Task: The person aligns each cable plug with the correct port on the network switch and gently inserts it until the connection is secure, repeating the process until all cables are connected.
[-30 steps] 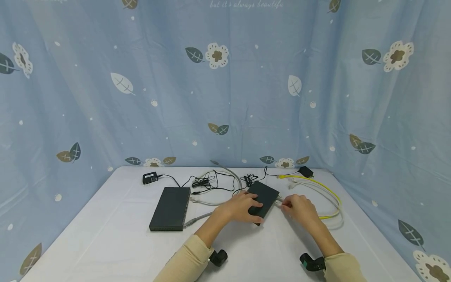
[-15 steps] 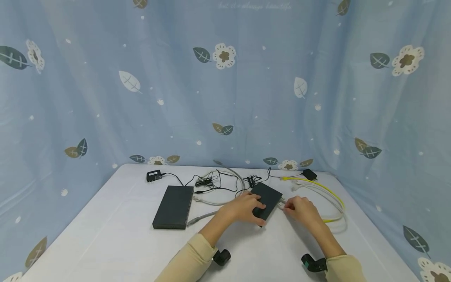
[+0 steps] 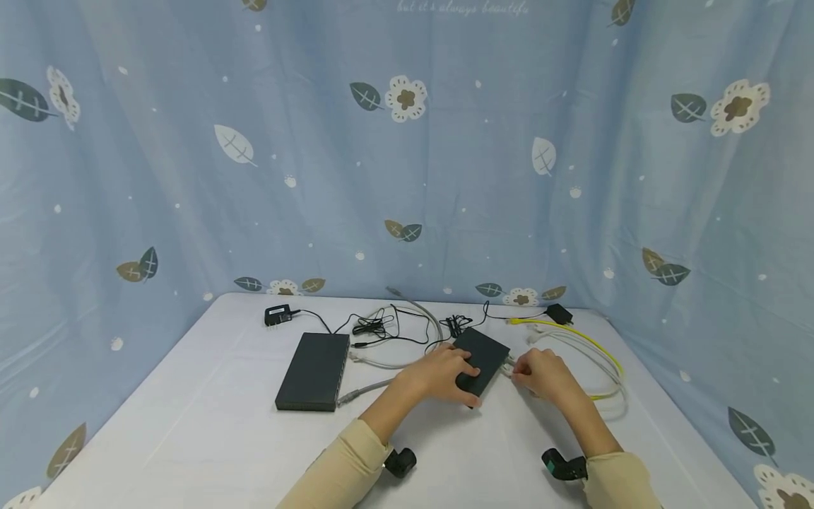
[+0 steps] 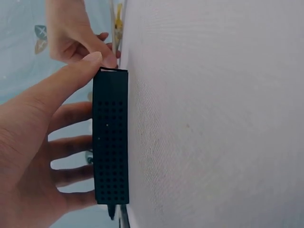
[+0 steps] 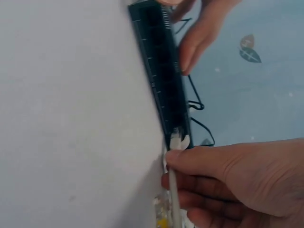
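Note:
A black network switch [image 3: 486,352] with a row of ports lies at an angle on the white table. My left hand [image 3: 435,375] rests on it, straight fingers spread over its top and the thumb [image 4: 71,78] at the near corner. At its port side, my right hand [image 3: 545,375] pinches a grey-white network cable [image 5: 174,190] between thumb and forefinger. The cable's clear plug [image 5: 176,135] is right at the end port in the right wrist view; how deep it sits I cannot tell. Another pale piece shows just behind the plug.
A larger black switch [image 3: 313,371] lies to the left. Behind are power adapters [image 3: 278,316] with black cords [image 3: 375,326]. A grey cable [image 3: 365,390] runs under the left forearm. Yellow [image 3: 591,339] and white cables curve at the right. A patterned blue curtain [image 3: 407,177] stands behind the table.
The head view has shifted slightly, so everything sits a little further right in it. Both hands keep nearly the same places at the switch and the cable.

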`<action>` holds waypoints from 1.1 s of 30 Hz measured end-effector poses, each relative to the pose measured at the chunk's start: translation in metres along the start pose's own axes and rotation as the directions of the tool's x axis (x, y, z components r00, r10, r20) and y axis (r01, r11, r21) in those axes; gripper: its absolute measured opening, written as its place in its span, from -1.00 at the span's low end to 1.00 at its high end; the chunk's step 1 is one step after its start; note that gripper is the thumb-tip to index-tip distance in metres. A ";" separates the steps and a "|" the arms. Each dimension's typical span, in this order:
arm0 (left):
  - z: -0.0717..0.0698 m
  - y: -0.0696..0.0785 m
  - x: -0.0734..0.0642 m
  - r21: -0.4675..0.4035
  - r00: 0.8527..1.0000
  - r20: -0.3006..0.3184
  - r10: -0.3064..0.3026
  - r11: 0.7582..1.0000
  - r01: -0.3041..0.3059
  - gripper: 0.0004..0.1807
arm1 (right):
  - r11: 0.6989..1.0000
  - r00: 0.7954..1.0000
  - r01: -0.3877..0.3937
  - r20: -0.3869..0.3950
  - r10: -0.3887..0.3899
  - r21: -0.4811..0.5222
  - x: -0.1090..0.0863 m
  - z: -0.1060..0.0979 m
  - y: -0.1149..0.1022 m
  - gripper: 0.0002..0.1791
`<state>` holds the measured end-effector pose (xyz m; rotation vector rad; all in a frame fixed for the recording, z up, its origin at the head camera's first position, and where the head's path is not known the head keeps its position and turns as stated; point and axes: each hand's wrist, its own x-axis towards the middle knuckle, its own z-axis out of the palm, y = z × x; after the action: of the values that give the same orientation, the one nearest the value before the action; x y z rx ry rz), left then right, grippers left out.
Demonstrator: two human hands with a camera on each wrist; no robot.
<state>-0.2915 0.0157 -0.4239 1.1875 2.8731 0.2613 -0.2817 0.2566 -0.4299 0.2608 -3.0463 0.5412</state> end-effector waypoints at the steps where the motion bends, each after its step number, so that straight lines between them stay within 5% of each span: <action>1: 0.000 0.000 0.000 0.002 1.000 0.000 -0.001 1.000 0.001 -0.32 | 1.000 1.000 0.004 -0.006 -0.004 0.000 0.000 0.002 0.001 -0.92; 11: -0.001 0.003 -0.001 0.006 0.999 0.023 -0.037 0.999 0.037 -0.33 | 0.994 0.992 0.110 -0.057 -0.111 -0.011 0.001 0.008 0.008 -0.95; 33: -0.001 0.005 0.000 -0.001 0.999 0.024 -0.033 0.999 0.033 -0.38 | 0.984 0.971 0.157 -0.169 -0.168 -0.080 -0.003 0.014 0.007 -0.94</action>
<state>-0.2881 0.0195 -0.4216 1.1337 2.8692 0.2466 -0.2799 0.2588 -0.4461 0.4316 -2.8342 0.4275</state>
